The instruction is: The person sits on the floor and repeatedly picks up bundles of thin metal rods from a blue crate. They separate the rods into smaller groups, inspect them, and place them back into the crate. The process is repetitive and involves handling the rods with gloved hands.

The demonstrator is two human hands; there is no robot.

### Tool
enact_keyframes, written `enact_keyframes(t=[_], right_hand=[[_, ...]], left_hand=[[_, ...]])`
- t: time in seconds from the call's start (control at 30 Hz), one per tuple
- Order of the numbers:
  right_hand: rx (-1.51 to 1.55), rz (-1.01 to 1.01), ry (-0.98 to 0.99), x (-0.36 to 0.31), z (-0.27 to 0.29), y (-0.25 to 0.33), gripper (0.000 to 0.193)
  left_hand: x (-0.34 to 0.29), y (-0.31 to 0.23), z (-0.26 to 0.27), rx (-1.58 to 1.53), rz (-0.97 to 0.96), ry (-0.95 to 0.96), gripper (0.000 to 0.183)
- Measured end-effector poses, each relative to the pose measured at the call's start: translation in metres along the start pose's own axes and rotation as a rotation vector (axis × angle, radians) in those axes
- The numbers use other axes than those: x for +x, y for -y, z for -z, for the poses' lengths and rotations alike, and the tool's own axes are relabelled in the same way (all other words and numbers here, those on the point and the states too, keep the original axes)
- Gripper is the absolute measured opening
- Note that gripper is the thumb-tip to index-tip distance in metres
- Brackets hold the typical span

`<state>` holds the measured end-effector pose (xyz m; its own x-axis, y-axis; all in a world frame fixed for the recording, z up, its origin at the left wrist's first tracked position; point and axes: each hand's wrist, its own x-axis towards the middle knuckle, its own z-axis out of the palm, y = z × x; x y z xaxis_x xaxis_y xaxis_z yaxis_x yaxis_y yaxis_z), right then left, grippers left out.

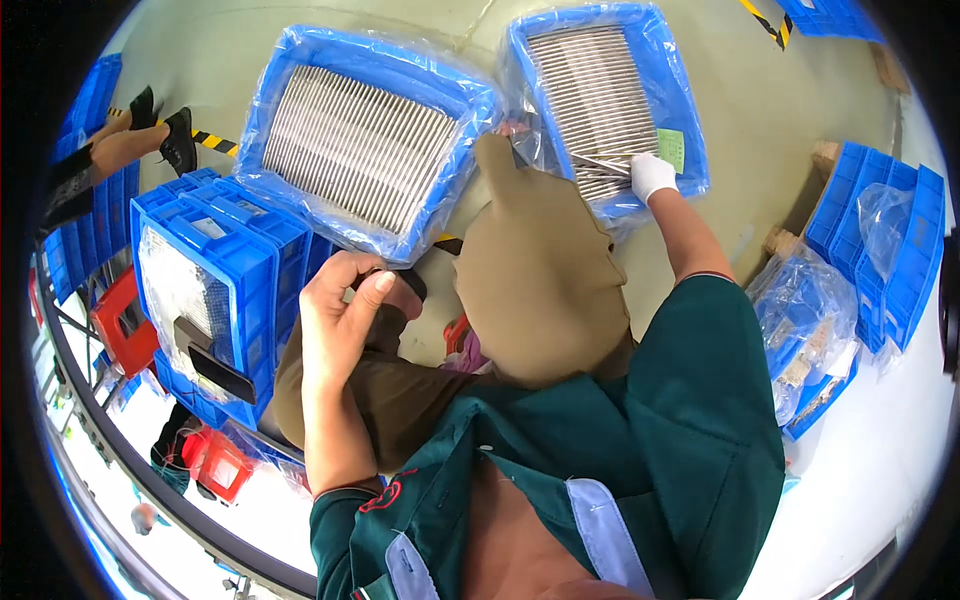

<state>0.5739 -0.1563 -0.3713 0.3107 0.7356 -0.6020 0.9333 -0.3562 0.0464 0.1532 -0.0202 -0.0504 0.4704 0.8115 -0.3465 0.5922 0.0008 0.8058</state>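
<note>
My right hand (653, 177), in a white glove, is closed on a few thin metal rods (600, 163) at the near end of the right blue crate (693, 120). These rods lie slantwise over the neat row of rods (590, 90) below. A green paper slip (671, 150) rests beside the glove. My bare left hand (340, 305) is raised by my left knee, near the close corner of the left blue crate (400, 70). Its fingers are curled in with the thumb against them; whatever they hold, if anything, is hidden. A plastic-lined row of rods (355, 145) fills that left crate.
Stacked blue crates (235, 250) stand at my left with a dark phone-like object (220, 372) on them. Red stools (125, 320) are beyond. Blue crates (880, 235) and crumpled clear plastic (805, 310) are at my right. Another person's legs (130, 140) show at far left.
</note>
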Motion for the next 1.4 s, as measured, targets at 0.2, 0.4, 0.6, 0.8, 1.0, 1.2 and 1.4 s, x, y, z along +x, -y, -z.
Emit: enact_keyframes(t=[0.2,0.4,0.6,0.8,1.0,1.2,1.4], right_hand=[[-0.046,0.016,-0.103,0.008,-0.001,-0.001,0.020],[-0.128,0.079,-0.058,0.022,0.010,-0.003,0.021],[-0.219,0.265,-0.036,0.031,0.013,-0.011,0.017],[-0.121,0.206,-0.043,0.007,0.028,-0.004,0.016],[-0.161,0.091,0.031,0.008,0.006,0.000,0.019],[-0.107,0.075,-0.190,0.010,0.000,0.001,0.017],[-0.235,0.146,-0.012,0.016,0.012,0.005,0.016]], left_hand=[[0.002,0.005,0.002,0.015,0.019,-0.015,0.023],[0.004,0.005,0.000,0.017,0.026,-0.011,0.024],[-0.001,0.004,0.001,0.042,-0.001,-0.033,0.023],[-0.007,-0.001,0.004,0.042,-0.042,-0.046,0.020],[-0.008,0.001,0.006,0.031,-0.037,-0.051,0.020],[-0.007,0.006,0.005,0.031,-0.036,-0.066,0.019],[-0.002,0.002,0.002,-0.080,0.054,-0.036,0.013]])
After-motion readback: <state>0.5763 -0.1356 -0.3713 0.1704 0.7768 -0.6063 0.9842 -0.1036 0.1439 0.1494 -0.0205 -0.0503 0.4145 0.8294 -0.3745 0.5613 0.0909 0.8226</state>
